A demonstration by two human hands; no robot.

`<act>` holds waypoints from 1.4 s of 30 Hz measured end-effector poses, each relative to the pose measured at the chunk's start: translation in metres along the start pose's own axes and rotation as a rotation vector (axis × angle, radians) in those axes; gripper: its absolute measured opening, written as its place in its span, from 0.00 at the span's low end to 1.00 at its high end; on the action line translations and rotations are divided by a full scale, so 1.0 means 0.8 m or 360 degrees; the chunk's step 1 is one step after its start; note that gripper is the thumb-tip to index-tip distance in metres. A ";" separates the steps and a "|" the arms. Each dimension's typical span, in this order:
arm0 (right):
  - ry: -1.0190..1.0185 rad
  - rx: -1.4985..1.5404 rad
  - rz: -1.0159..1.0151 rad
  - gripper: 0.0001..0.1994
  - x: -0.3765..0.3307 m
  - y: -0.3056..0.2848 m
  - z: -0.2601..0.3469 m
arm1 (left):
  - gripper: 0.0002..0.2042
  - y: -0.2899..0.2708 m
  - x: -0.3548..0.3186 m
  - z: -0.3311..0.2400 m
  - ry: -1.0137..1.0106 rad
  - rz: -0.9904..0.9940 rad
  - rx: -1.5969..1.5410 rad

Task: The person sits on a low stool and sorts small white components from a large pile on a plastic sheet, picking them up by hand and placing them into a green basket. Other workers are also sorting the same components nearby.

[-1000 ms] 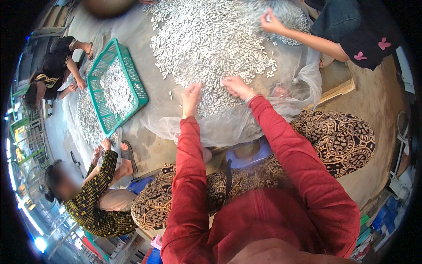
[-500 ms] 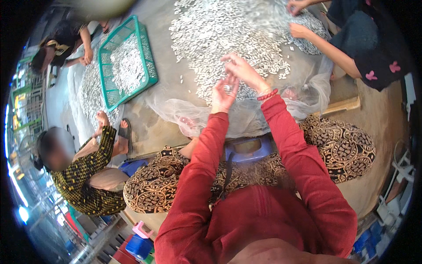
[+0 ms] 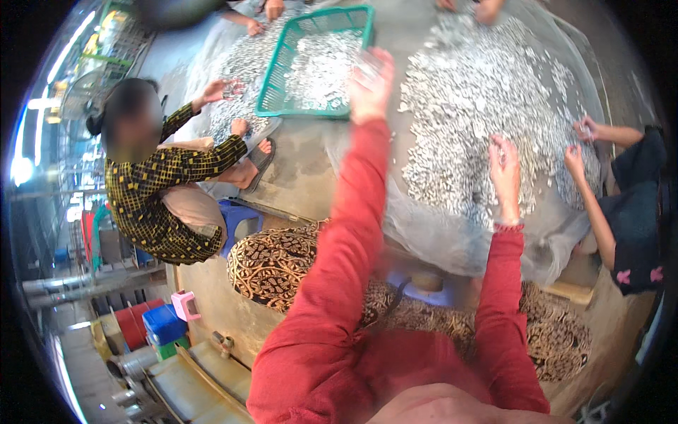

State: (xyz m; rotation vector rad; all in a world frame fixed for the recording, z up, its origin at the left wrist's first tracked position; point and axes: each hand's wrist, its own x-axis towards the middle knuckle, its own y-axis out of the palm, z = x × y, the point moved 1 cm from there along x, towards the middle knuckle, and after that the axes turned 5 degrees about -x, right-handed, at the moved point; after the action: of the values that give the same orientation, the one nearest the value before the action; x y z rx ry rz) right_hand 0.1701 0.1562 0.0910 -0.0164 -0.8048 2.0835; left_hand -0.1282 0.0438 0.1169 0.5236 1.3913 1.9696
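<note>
While my left arm is stretched far out in front, sleeve red & nearly straight, my left hand (image 3: pixel 370 83) hangs over the near right corner of the green basket (image 3: pixel 284 79), palm down, fingers loosely curled. It's blurred, so I can't tell if it's gripping anything or has let go; something pale & silvery shows at the fingertips. The basket is a mesh tray w/ a heap of small silver fish (image 3: pixel 321 67) inside.

My right arm is bent less far out, wrist w/ a red cuff, right hand (image 3: pixel 504 164) resting on the near edge of the big fish pile (image 3: pixel 480 106), which lies spread on a pale net sheet (image 3: pixel 438 233) on the floor. Fingers point away from me, pressed together & slightly bent down into the fish; looks like a pinch on a few, but can't say for sure.

The 2 hands are well apart, left one up & left of the right.

Left of me a person in a yellow-black checked top (image 3: pixel 166 191) sits low, one hand raised by a 2nd spread of fish beside the basket. On the right another person's hands (image 3: pixel 583 145) are at the pile's edge
</note>
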 end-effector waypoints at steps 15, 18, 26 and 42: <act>0.1583 -0.0477 0.0492 0.25 -0.101 -0.032 -0.238 | 0.11 -0.203 -0.116 0.071 -0.0863 0.0852 0.3799; 0.1174 -0.0653 0.0255 0.25 -0.105 -0.003 -0.221 | 0.10 -0.272 -0.172 0.144 -0.0703 0.1331 0.4108; 0.0786 -0.0719 0.0458 0.15 -0.125 0.068 -0.146 | 0.09 -0.285 -0.196 0.145 -0.0717 0.1397 0.4476; 0.0848 -0.0732 0.0752 0.22 -0.127 0.059 -0.149 | 0.08 -0.221 -0.097 0.109 -0.1070 -0.0307 0.3128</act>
State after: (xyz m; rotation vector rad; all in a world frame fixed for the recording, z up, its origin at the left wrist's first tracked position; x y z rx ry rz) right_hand 0.2337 0.1258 -0.0569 -1.0531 -0.9799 2.1100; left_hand 0.0340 0.0850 -0.0134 1.4924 2.2363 -0.3776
